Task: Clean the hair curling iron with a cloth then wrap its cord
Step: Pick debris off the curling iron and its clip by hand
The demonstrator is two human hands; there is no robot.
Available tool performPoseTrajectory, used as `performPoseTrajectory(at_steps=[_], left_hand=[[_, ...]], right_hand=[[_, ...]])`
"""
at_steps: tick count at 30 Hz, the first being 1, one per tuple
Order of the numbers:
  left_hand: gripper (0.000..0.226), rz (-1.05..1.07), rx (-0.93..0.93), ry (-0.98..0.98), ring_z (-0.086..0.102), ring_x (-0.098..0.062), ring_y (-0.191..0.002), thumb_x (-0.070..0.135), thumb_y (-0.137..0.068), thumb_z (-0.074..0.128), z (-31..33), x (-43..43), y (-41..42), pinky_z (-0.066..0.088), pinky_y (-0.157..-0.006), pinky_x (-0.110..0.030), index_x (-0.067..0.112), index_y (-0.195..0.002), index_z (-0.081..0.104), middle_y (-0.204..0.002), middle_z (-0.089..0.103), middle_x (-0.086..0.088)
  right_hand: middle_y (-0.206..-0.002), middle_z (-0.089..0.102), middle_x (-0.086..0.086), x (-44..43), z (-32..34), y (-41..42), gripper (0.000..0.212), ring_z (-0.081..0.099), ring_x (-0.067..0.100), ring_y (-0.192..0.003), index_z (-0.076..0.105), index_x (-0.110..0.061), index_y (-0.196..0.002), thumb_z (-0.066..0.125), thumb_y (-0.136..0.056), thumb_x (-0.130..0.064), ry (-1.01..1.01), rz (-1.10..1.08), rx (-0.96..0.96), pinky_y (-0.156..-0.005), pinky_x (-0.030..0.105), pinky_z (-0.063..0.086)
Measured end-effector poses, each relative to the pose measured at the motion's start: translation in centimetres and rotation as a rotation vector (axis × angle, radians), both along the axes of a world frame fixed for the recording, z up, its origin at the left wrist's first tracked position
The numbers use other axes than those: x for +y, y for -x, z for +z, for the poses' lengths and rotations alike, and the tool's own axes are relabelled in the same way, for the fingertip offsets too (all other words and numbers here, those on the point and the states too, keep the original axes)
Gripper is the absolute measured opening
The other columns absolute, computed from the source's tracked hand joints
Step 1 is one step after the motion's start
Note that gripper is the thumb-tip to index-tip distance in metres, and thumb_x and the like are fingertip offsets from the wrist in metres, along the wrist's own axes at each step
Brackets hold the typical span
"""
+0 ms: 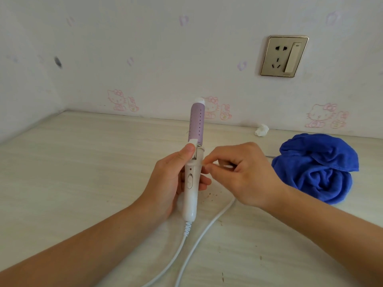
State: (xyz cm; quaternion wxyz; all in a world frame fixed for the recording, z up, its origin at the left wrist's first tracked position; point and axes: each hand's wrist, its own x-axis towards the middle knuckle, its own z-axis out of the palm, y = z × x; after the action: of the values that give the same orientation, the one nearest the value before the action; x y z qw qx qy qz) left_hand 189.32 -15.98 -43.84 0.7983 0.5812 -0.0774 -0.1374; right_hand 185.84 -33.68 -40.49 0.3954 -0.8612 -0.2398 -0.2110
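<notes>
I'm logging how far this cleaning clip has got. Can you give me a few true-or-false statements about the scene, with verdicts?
1. The left hand grips the curling iron upright. True.
2. The right hand holds the blue cloth. False: the cloth lies on the table, and this hand pinches the white cord.
3. The cord is plugged into the wall socket. False: nothing is plugged into the socket.
4. A crumpled tissue lies by the wall. True.
</notes>
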Motion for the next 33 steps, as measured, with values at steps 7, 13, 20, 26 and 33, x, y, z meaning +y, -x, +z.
performPoseTrajectory(at_steps=[7,13,20,26,33], left_hand=[[0.052,0.009,0.068,0.101,0.075,-0.03,-0.073,0.048,-0.1,0.055,0.2,0.0,0.0,0.062,-0.066,-0.036,0.0,-0.112,0.071,-0.088,0.075,-0.019],[0.052,0.021,0.114,0.166,0.076,-0.025,-0.076,0.043,-0.109,0.037,0.2,0.0,0.0,0.063,-0.067,-0.036,0.003,-0.113,0.071,-0.086,0.077,-0.01],[0.054,0.007,0.111,0.169,0.075,-0.023,-0.07,0.039,-0.11,0.032,0.3,0.1,-0.1,0.062,-0.063,-0.033,0.004,-0.106,0.073,-0.081,0.078,-0.012],[0.055,0.007,0.086,0.102,0.072,-0.025,-0.072,0.045,-0.109,0.035,0.1,0.3,-0.2,0.06,-0.064,-0.034,0.008,-0.102,0.075,-0.085,0.077,-0.014],[0.051,0.03,0.043,-0.023,0.07,-0.026,-0.074,0.053,-0.093,0.063,0.0,0.2,-0.5,0.058,-0.068,-0.036,0.004,-0.096,0.075,-0.085,0.073,-0.014]], right_hand=[[-0.045,0.041,-0.013,-0.2,-0.3,-0.6,0.014,0.04,0.008,-0.044,0.079,-0.019,-0.081,0.07,-0.088,-0.011,0.003,-0.065,-0.002,-0.052,0.018,0.033],[-0.053,0.054,-0.032,0.3,-0.3,0.2,0.022,0.054,-0.004,-0.049,0.08,-0.019,-0.083,0.069,-0.085,0.0,0.058,0.068,0.009,-0.056,0.006,0.036],[-0.053,0.054,-0.028,0.4,-0.1,0.4,0.021,0.05,0.004,-0.047,0.077,-0.023,-0.077,0.069,-0.085,-0.005,0.092,0.092,0.054,-0.055,0.029,0.05],[-0.051,0.048,-0.02,0.7,-0.1,0.8,0.014,0.046,0.006,-0.048,0.077,-0.022,-0.078,0.069,-0.085,-0.012,0.198,0.155,0.133,-0.058,0.017,0.041],[-0.049,0.045,-0.013,0.4,0.0,0.7,0.016,0.043,0.01,-0.047,0.078,-0.024,-0.081,0.07,-0.085,-0.011,0.209,0.178,0.22,-0.054,0.011,0.032]])
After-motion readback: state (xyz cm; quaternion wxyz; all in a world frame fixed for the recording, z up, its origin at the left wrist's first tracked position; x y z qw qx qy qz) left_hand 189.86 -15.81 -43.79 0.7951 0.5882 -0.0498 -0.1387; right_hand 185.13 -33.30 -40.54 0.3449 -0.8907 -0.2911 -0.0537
